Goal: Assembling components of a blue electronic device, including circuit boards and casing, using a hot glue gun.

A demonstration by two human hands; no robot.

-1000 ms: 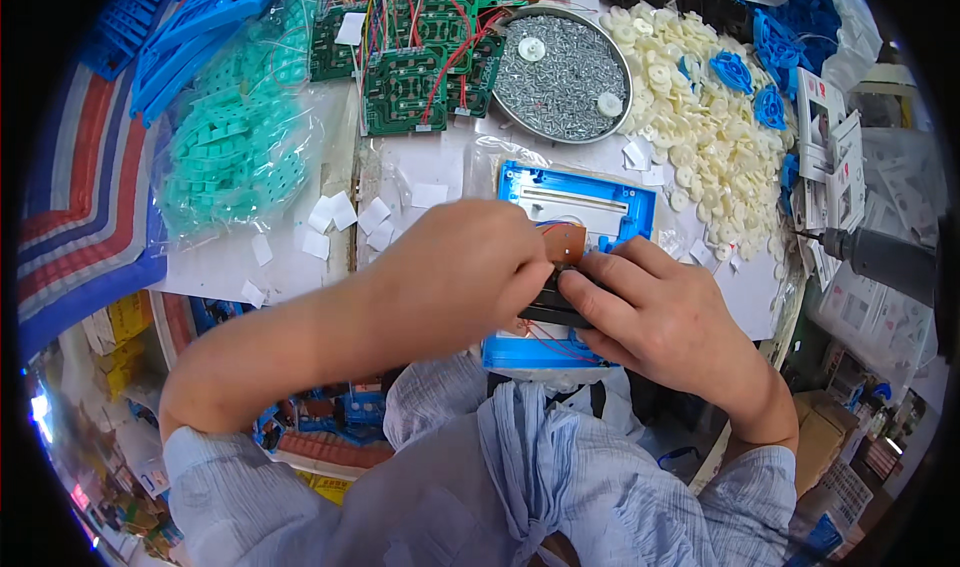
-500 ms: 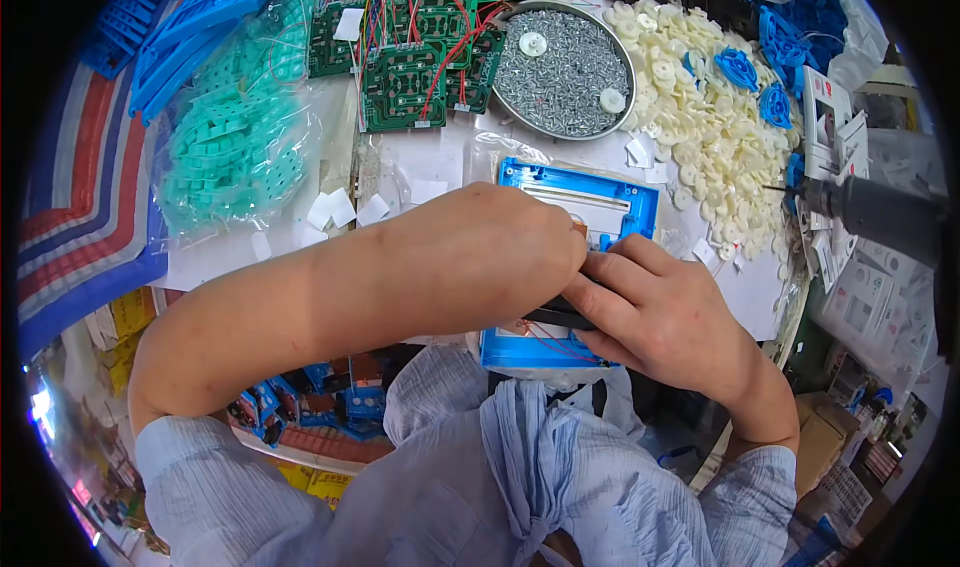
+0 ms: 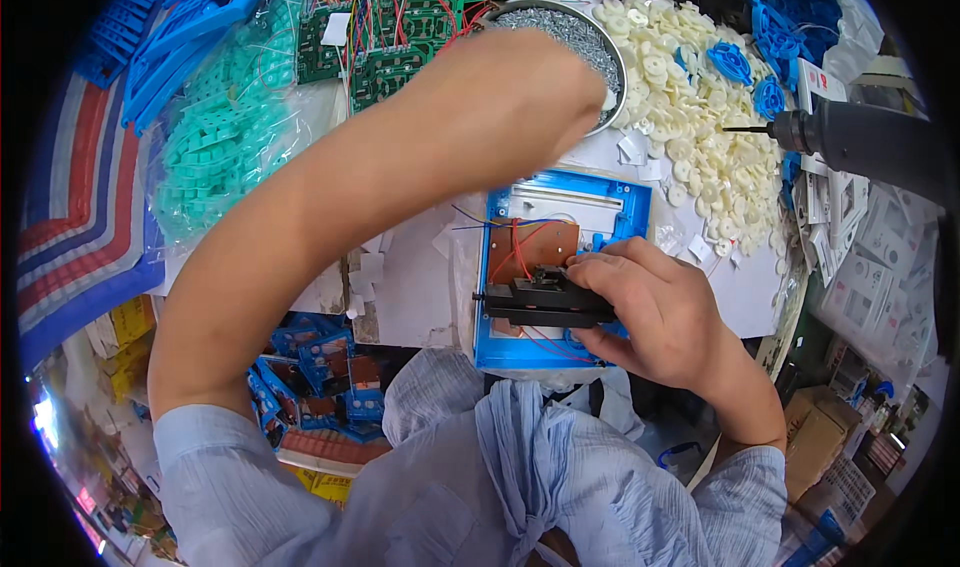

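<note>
Since the earlier frames the left hand (image 3: 548,92) has left the black mechanism (image 3: 545,317) and moved up to the metal dish (image 3: 622,79), and the power screwdriver (image 3: 870,145) at the right appears higher in view. The black mechanism lies across the lower part of the open blue casing (image 3: 505,353), just in front of the person. The right hand (image 3: 662,312) holds its right end, fingertips on top and thumb along the near side. Above the mechanism, a brown circuit board (image 3: 548,245) with red wires sits within the casing.

The left hand is over the dish of small screws (image 3: 570,29), back of the hand up; its fingers are hidden, so I cannot tell whether they are spread or pinching anything. Right of the dish spreads a heap of cream plastic wheels (image 3: 700,142). Green circuit boards (image 3: 392,73) lie to its left, partly behind the left forearm, and farther left are teal plastic parts (image 3: 225,157) in a clear bag.
</note>
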